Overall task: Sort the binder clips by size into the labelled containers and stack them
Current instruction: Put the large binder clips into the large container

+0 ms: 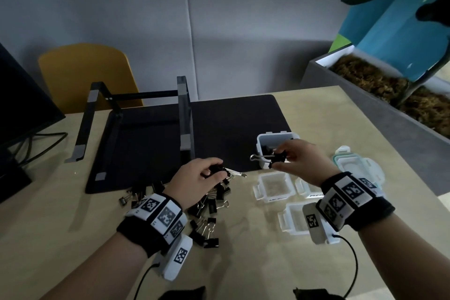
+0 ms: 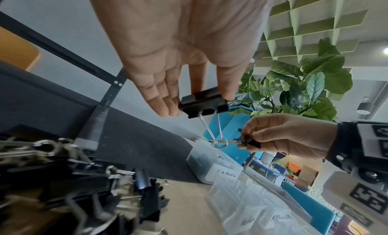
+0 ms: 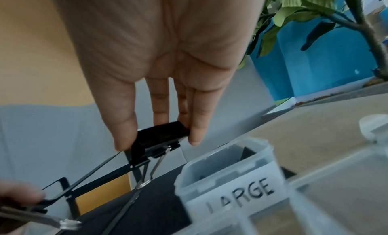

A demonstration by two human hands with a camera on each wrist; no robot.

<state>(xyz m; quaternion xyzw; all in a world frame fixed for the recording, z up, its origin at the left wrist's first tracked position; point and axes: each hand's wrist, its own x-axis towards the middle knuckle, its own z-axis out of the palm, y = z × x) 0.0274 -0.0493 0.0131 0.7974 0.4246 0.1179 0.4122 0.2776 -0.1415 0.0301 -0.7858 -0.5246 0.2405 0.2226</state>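
My left hand [image 1: 216,172] pinches a black binder clip [image 1: 220,170] by its body, silver handles pointing right, just above the pile of loose black clips [image 1: 207,209]. The left wrist view shows that binder clip [image 2: 203,102] between thumb and fingers. My right hand [image 1: 277,157] pinches another large black clip [image 1: 278,155], handles pointing left, over the front rim of the clear container labelled LARGE [image 1: 275,134]. In the right wrist view this large clip [image 3: 161,139] hangs left of the LARGE container [image 3: 222,175], which holds dark clips.
Three more clear containers sit in front of the LARGE one: one labelled medium [image 1: 274,186], one nearer me [image 1: 295,219], one half hidden by my right wrist [image 1: 308,189]. Stacked lids [image 1: 353,165] lie to the right. A laptop stand [image 1: 136,117], black mat [image 1: 231,124], monitor [image 1: 22,105] and planter [image 1: 389,95] surround them.
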